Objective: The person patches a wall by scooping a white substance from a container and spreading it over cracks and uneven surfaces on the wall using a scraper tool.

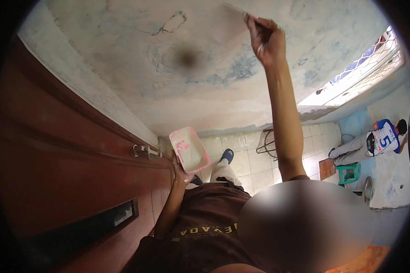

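Observation:
My right hand [269,43] is raised high against the patchy wall [205,86]. Its fingers pinch a thin, flat blade like a putty knife [235,9], blurred and seen nearly edge-on, so its full shape is unclear. Lower down and to the left, my left hand [182,174] supports a shallow rectangular plastic tub [207,158] from beneath and at its side. Pink smears mark the tub's rim and inside, and whitish paste coats its bottom. A white spot of paste sticks to my left hand near the thumb.
A brown door [68,132] with a metal handle [146,152] stands close on the left. A metal-framed stool [268,145] is by the wall's foot. Farther right, another person [381,140] works near a green plastic stool [349,173]. A window with mesh [360,75] opens at upper right.

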A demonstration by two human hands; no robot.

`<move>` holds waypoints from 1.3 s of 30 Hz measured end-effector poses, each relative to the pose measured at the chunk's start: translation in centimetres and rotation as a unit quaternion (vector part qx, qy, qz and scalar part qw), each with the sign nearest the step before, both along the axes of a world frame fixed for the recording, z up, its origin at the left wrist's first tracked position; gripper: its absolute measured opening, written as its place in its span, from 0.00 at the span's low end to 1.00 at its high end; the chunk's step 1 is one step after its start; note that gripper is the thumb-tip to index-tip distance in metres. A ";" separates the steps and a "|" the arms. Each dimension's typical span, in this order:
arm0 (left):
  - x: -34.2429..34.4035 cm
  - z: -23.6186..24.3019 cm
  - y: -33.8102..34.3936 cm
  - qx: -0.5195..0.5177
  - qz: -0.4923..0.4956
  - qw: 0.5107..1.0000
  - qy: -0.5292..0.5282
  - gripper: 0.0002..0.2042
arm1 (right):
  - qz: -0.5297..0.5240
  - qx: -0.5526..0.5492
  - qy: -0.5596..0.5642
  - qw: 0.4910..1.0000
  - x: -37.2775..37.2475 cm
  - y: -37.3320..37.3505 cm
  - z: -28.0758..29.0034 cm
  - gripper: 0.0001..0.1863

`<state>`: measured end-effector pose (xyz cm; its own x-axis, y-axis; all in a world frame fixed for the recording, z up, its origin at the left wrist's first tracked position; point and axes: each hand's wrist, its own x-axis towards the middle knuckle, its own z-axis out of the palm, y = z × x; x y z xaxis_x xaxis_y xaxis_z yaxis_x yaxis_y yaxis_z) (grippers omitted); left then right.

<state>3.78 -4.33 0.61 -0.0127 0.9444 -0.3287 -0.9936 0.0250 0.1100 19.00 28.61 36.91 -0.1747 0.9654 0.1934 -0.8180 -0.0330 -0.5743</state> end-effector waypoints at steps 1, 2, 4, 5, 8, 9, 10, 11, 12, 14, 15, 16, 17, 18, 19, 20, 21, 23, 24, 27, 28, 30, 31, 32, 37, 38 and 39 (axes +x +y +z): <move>-0.4 -0.5 -0.4 -0.010 0.008 1.000 -0.009 0.30 | -0.012 -0.025 -0.027 0.999 -1.3 -1.8 -1.7 0.23; -0.6 -1.4 -0.6 -0.019 0.010 1.000 -0.020 0.30 | -0.029 -0.049 -0.057 0.997 -1.9 -3.5 -3.9 0.23; -0.5 -2.1 -0.8 -0.013 0.012 1.000 0.005 0.29 | 0.035 -0.035 -0.157 0.986 -2.3 -4.7 -13.7 0.24; -0.5 -2.3 -0.9 0.001 0.012 0.999 0.043 0.29 | 0.069 -0.038 -0.195 0.977 -2.7 -5.2 -19.3 0.24; -0.4 -1.2 -1.5 0.002 0.006 1.000 -0.024 0.30 | 0.157 -0.248 -0.132 0.947 -2.6 -5.0 -33.6 0.20; -0.7 -0.9 -1.4 -0.001 0.004 0.997 -0.073 0.30 | 0.143 -0.313 -0.102 0.933 -3.1 -4.4 -36.1 0.19; -0.8 -0.6 -1.4 -0.007 0.005 0.998 -0.063 0.30 | 0.127 -0.376 -0.076 0.915 -3.3 -3.5 -37.5 0.18; -0.9 -0.3 -1.4 -0.011 0.003 0.998 -0.054 0.30 | 0.161 -0.341 -0.042 0.925 -3.0 -1.5 -37.9 0.18; -0.6 0.1 -1.1 -0.015 -0.006 0.999 -0.046 0.31 | 0.187 -0.304 -0.006 0.934 -1.7 1.5 -37.7 0.18; -0.8 0.9 -0.8 -0.007 -0.001 0.999 -0.052 0.28 | 0.241 -0.247 0.082 0.935 -1.2 5.1 -34.2 0.18; -1.3 1.1 -1.1 -0.003 0.019 0.999 -0.051 0.27 | 0.277 -0.231 0.132 0.923 -2.6 5.4 -27.5 0.19; -1.3 0.8 -0.7 0.000 0.024 0.998 -0.049 0.27 | 0.220 -0.205 0.105 0.948 -1.9 5.6 -21.7 0.19; -1.5 0.2 -0.9 0.002 0.033 0.998 -0.048 0.27 | 0.224 -0.187 0.159 0.943 -1.3 5.6 -16.6 0.20; -1.5 -0.3 -1.1 0.002 0.043 0.998 -0.049 0.27 | 0.253 -0.130 0.198 0.938 -0.4 5.3 -12.0 0.23; -1.2 -0.4 -1.2 0.015 0.031 0.998 -0.054 0.26 | 0.277 -0.075 0.236 0.928 0.6 4.8 -8.4 0.26; -1.1 -0.1 -1.6 0.026 0.022 0.998 -0.058 0.25 | 0.257 0.000 0.222 0.941 1.1 3.9 -6.1 0.26; -1.1 0.1 -1.7 0.039 0.015 0.997 -0.060 0.25 | 0.237 0.078 0.208 0.946 1.1 3.0 -4.7 0.27; -0.9 -1.1 -1.8 0.028 0.040 0.996 -0.072 0.24 | 0.227 0.016 0.225 0.947 0.5 1.1 -6.1 0.19; -0.8 -1.4 -1.8 0.025 0.054 0.995 -0.078 0.24 | 0.240 -0.033 0.244 0.939 0.1 0.2 -8.8 0.23; -0.4 -1.4 -1.8 -0.043 0.087 0.995 -0.010 0.28 | 0.221 -0.126 0.137 0.957 -5.0 -2.5 -22.6 0.17; -0.4 -1.0 -1.8 -0.042 0.094 0.994 -0.022 0.26 | 0.234 -0.224 0.094 0.941 -6.5 -2.6 -27.3 0.17; -0.3 -0.3 -1.5 -0.037 0.097 0.993 -0.048 0.23 | 0.216 -0.361 0.039 0.906 -8.3 -2.1 -34.3 0.14; -0.3 -0.2 -1.6 -0.040 0.097 0.993 -0.045 0.23 | 0.223 -0.351 0.064 0.907 -8.4 -1.1 -35.7 0.15; -0.3 -0.1 -1.3 -0.039 0.090 0.994 -0.042 0.23 | 0.223 -0.338 0.090 0.910 -7.4 1.0 -36.5 0.15; -0.7 -0.4 -2.7 -0.043 0.124 0.990 -0.044 0.23 | 0.314 -0.229 0.257 0.885 -5.6 2.8 -17.9 0.22; -0.6 -0.9 -2.9 -0.042 0.127 0.990 -0.034 0.23 | 0.321 -0.157 0.272 0.894 -4.5 2.2 -14.0 0.21; -0.4 -1.3 -2.9 -0.042 0.127 0.991 -0.025 0.23 | 0.287 -0.107 0.267 0.914 -3.4 1.7 -10.8 0.20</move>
